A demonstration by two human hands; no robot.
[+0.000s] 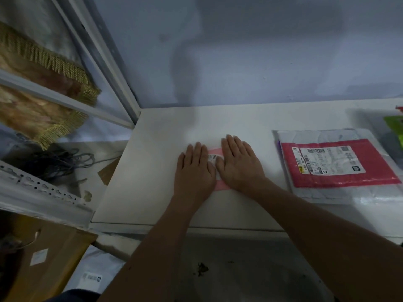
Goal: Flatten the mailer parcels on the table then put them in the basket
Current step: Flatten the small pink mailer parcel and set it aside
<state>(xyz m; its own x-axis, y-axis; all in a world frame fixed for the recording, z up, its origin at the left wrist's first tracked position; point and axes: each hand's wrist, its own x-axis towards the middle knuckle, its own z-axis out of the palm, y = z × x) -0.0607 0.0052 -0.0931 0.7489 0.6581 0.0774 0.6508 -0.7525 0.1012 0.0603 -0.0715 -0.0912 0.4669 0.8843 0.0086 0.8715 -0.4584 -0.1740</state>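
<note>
A small pink mailer parcel (221, 185) with a white barcode label lies on the white table (152, 171). Both my hands rest flat on it, palms down, side by side. My left hand (194, 168) covers its left part and my right hand (238, 163) its right part, so only a strip of pink and the label show between and below them. To the right, a red mailer (340, 168) with a white shipping label lies flat on top of a larger white mailer (327, 195). No basket is in view.
The wall stands right behind the table. A window frame with a fringed curtain (43, 88) is at the left, with tangled cables (61, 162) below it. A cardboard box (43, 258) sits on the floor at lower left. A green object (394, 127) lies at the far right edge.
</note>
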